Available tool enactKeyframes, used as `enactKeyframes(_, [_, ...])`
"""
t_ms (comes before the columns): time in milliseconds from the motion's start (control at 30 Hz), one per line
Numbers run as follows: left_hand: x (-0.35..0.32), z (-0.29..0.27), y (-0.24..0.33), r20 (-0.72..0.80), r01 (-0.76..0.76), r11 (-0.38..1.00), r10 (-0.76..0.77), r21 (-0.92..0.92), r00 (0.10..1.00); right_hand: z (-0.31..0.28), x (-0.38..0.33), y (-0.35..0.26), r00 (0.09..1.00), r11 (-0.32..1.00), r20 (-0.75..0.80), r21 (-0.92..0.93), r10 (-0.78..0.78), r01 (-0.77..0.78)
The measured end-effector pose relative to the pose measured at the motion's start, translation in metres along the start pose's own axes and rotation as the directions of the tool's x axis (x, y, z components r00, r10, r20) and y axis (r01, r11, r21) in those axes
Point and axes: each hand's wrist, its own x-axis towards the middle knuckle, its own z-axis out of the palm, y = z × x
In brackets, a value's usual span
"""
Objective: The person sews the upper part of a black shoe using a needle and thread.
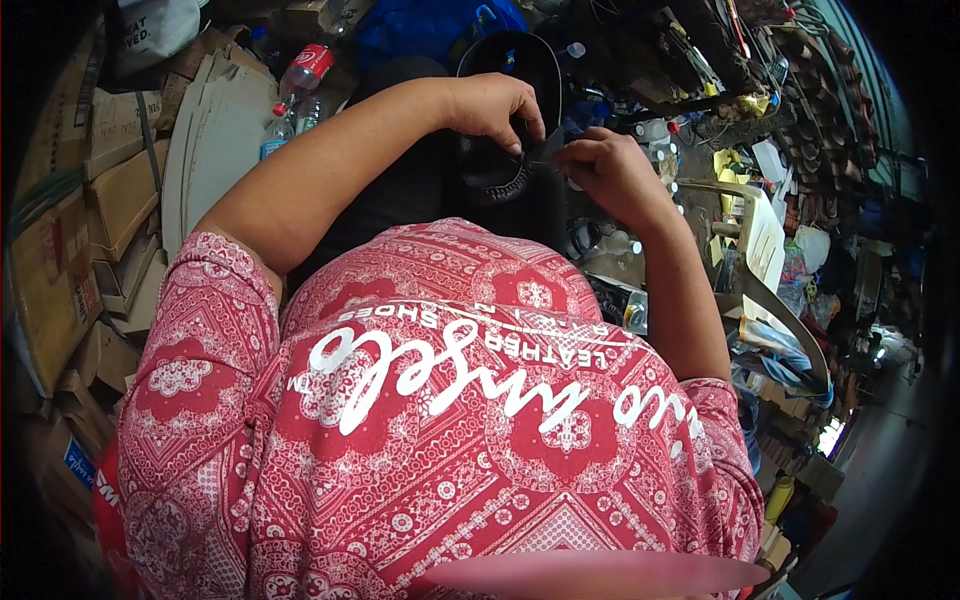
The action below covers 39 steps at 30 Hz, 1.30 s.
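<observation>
A black shoe [485, 183] with a glossy dark surface and a ridged, stitch-like edge rests on my lap, on dark trousers. My left hand [495, 108] reaches over it from the left, fingers curled and closed on its upper edge. Just right of that, a thin dark grey flap [550, 142] stands up between my two hands; whether it belongs to the shoe I cannot tell. My right hand [610, 172] is closed in a pinch beside the flap. Something fine and pale shows at its fingertips, too small to name.
Stacked cardboard boxes [125, 130] and pale boards [215, 140] crowd the left side. Plastic bottles [305, 72] stand beyond my left forearm. On the right are a white plastic chair [762, 235], small jars [655, 130] and racks of dark shoe-like forms [820, 90].
</observation>
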Motion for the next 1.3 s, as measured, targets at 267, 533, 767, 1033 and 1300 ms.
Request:
enactKeyframes(267, [0.0, 0.0, 0.0, -0.01, -0.003, 1.0, 0.003, 0.009, 1.0, 0.023, -0.005, 0.01, 0.999, 0.968, -0.006, 0.247, 0.04, -0.037])
enactKeyframes(533, [0.003, 0.002, 0.003, -0.012, 0.039, 0.998, -0.038, 0.039, 0.999, 0.046, -0.003, 0.033, 0.986, 0.777, 0.053, 0.61, 0.155, -0.155])
enactKeyframes(767, [-0.002, 0.003, 0.002, -0.032, 0.031, 0.999, -0.03, 0.021, 0.999, 0.02, -0.001, 0.008, 0.995, 0.996, -0.057, 0.036, -0.079, 0.081])
enactKeyframes(1033, [0.003, 0.002, 0.004, -0.011, 0.07, 0.997, -0.07, -0.011, 0.997, 0.053, -0.013, 0.033, 0.99, 0.819, -0.05, 0.567, 0.134, -0.082])
enactKeyframes(1300, [0.014, 0.002, 0.007, 0.063, 0.178, 0.969, -0.17, -0.17, 0.983, 0.037, -0.013, 0.032, 0.991, 0.855, 0.058, 0.501, 0.12, -0.133])
